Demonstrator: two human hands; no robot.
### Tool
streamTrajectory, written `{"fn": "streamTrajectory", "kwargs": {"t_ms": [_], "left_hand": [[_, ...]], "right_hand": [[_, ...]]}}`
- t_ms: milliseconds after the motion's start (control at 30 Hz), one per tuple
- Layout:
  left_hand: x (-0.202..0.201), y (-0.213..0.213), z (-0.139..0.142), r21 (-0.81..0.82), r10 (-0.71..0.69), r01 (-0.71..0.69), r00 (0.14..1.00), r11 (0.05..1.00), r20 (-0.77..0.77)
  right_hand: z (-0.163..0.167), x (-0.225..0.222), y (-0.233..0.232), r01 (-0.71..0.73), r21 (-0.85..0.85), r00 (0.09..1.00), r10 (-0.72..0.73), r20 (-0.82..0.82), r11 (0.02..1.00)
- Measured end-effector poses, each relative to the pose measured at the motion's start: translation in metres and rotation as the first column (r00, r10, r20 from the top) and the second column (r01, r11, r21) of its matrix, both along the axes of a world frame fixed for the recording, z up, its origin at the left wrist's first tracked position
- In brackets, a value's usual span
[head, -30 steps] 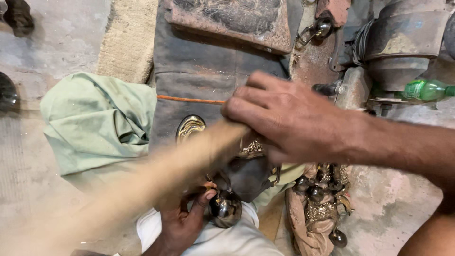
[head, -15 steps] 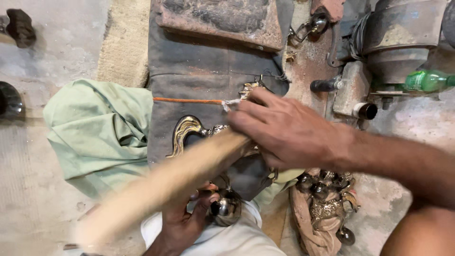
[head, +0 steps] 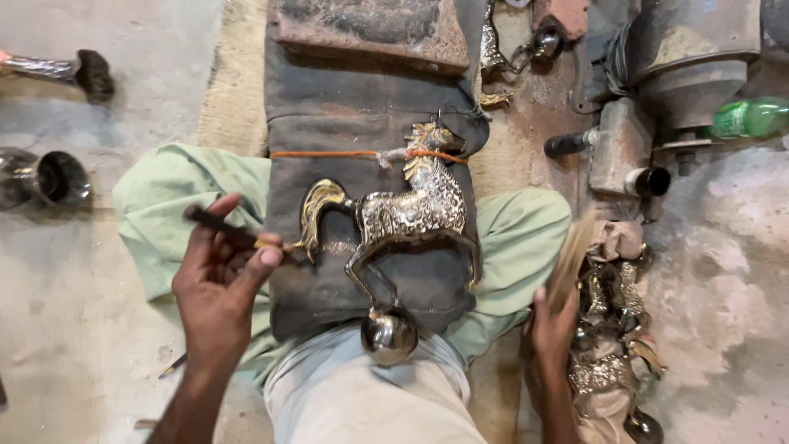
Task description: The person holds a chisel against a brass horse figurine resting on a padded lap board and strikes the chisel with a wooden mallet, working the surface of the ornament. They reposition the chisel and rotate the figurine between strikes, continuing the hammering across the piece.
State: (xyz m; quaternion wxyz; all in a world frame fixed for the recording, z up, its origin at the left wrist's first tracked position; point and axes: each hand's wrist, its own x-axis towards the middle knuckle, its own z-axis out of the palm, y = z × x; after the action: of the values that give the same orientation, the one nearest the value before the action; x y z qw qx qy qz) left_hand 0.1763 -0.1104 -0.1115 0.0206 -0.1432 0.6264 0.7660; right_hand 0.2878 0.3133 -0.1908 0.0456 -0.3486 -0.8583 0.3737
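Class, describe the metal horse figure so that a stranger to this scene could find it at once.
Start at the dark grey cloth spread over the person's lap. On it lies the horse figure, tied at the neck by an orange cord. Its engraved silver body and golden tail set it apart from the plain round metal ball below.

Horse figurine (head: 411, 215): centre, lying on the dark cloth pad (head: 345, 107).
Metal ball (head: 389, 335): near side of the horse, on the lap.
Slab (head: 366, 29): far end of the pad.
Left hand (head: 215, 284): left of the horse, holding a chisel (head: 226, 228).
Right hand (head: 552, 325): right of the horse, near the brass pieces (head: 612, 329).
Plastic bottle (head: 748, 117): far right.
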Motion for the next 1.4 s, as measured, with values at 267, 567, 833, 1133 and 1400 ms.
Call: {"fn": "streamTrajectory", "kwargs": {"t_ms": [267,567,833,1133,1400], "left_hand": [[-0.027,0.01,0.01,-0.085,-0.342,0.337,0.938,0.938,-0.052],[-0.064,0.023,0.019,-0.303,-0.757,0.708,0.649,0.638,-0.075],[-0.09,0.038,0.017,-0.578,-0.909,0.701,0.328,0.417,-0.258],[-0.103,0.031,0.02,-0.595,-0.904,0.689,0.233,0.413,-0.358],[-0.11,0.03,0.015,-0.567,-0.907,0.712,0.272,0.415,-0.322]], "right_hand": [[-0.006,0.065,-0.08,-0.172,0.492,0.951,0.014,0.308,0.853],[-0.005,0.038,-0.096,0.071,0.205,0.993,-0.09,0.083,0.976],[0.045,0.066,-0.065,0.083,-0.515,0.853,-0.328,-0.405,0.853],[0.124,-0.006,-0.042,-0.398,0.112,0.916,0.402,-0.011,0.91],[0.142,-0.088,-0.029,-0.753,0.188,0.658,0.711,0.25,0.631]]}}
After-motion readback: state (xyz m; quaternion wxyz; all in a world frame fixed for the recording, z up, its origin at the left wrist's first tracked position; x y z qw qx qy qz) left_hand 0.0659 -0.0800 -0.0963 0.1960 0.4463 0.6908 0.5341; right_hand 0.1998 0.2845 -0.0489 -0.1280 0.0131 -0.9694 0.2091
